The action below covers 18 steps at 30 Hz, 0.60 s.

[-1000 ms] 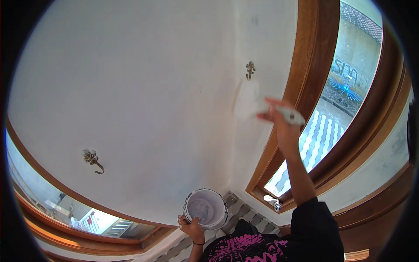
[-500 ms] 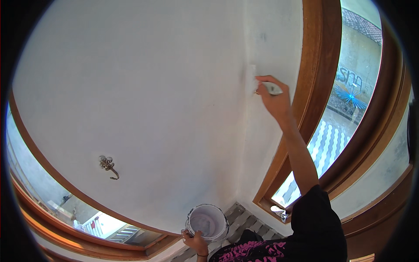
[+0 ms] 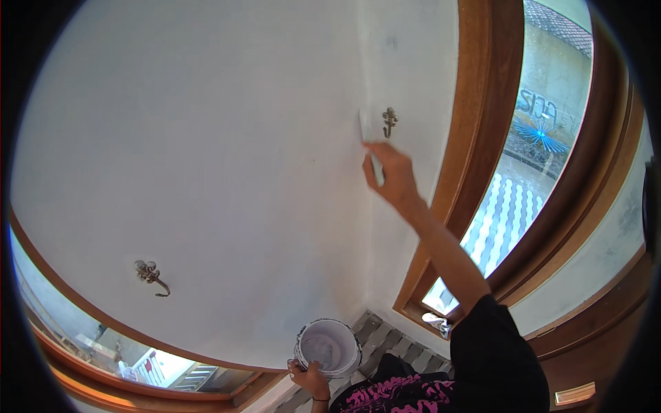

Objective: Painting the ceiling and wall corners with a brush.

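My right hand (image 3: pixel 393 177) grips a white paintbrush (image 3: pixel 365 125), its head against the wall (image 3: pixel 261 151) at the corner seam, just left of a brass hook (image 3: pixel 389 121). My fingers are closed round the handle, which is mostly hidden. My left hand (image 3: pixel 308 378) holds a white, paint-smeared bucket (image 3: pixel 340 339) by its rim at the bottom centre, with a little pale paint inside. A second brass hook (image 3: pixel 150 274) is fixed lower on the wall at the left.
A tall wooden-framed window (image 3: pixel 485 103) curves along the right, showing a paved yard outside. Another window (image 3: pixel 158 365) lies at the lower left. A small pale object (image 3: pixel 436 323) sits on the right window's lower frame. Grey patterned flooring (image 3: pixel 368 334) shows below the corner.
My right hand, with the brush, has swept up and leftward from beside the right window frame, then slightly down to beside the upper hook. The view has shifted slightly; my left hand still holds the bucket.
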Each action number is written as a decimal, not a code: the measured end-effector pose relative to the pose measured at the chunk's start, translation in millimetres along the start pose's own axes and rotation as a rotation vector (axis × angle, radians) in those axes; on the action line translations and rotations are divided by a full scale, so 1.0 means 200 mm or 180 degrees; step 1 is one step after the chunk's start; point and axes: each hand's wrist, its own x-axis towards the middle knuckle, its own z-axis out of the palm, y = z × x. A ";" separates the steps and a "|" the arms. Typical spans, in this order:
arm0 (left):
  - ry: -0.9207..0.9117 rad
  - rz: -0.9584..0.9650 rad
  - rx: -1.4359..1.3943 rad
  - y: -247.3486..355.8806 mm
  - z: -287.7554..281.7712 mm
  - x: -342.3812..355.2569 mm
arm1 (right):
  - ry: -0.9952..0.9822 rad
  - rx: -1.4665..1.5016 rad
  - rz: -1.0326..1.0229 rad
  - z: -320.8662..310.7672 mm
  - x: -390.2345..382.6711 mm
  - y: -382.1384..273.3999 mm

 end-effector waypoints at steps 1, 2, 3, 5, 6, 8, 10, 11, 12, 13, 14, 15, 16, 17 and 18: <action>-0.0043 -0.0011 0.0041 0.00 0.01 0.00 | -0.0083 0.0047 0.0064 0.01 -0.11 0.02; -0.0065 -0.0016 0.0032 0.00 0.01 0.00 | -0.0159 0.0012 0.0064 0.05 -0.21 0.04; -0.0157 -0.0039 -0.0048 0.00 0.02 0.00 | -0.0159 -0.0012 0.0065 0.04 -0.28 0.03; -0.0235 -0.0054 -0.0120 0.00 0.02 0.00 | -0.0565 0.0335 0.0486 0.02 -0.36 0.05; -0.0249 -0.0050 -0.0245 0.01 0.03 -0.01 | -0.0409 0.0491 0.0484 -0.01 -0.35 0.07; -0.0227 0.0014 -0.0382 0.03 0.03 0.01 | -0.0336 0.0668 0.0627 -0.06 -0.21 -0.01; -0.0314 -0.0021 -0.0261 0.00 0.01 0.01 | -0.0094 0.0689 0.0481 -0.14 -0.03 -0.06; -0.0341 -0.0025 -0.0242 -0.01 0.01 0.01 | 0.0111 0.0551 0.0155 -0.18 0.09 -0.09; -0.0347 -0.0037 -0.0248 -0.02 0.01 0.01 | 0.0260 0.0668 0.0061 -0.20 0.22 -0.13; -0.0352 -0.0049 -0.0251 -0.03 0.01 0.01 | 0.0410 0.0786 -0.0032 -0.21 0.33 -0.14; -0.0348 -0.0062 -0.0220 -0.04 0.00 0.00 | 0.0400 0.0795 0.0000 -0.18 0.41 -0.12; -0.0318 -0.0074 -0.0154 -0.03 0.00 0.00 | 0.0318 0.0531 0.0031 -0.16 0.49 -0.10; -0.0282 -0.0087 -0.0090 -0.04 0.00 0.00 | 0.0232 0.0271 0.0058 -0.13 0.52 -0.09; -0.0262 -0.0096 -0.0074 -0.06 -0.01 -0.01 | 0.0218 0.0292 0.0068 -0.10 0.49 -0.08; -0.0117 -0.0162 -0.0072 -0.09 -0.03 -0.01 | 0.0263 0.0012 -0.0111 -0.06 0.44 -0.07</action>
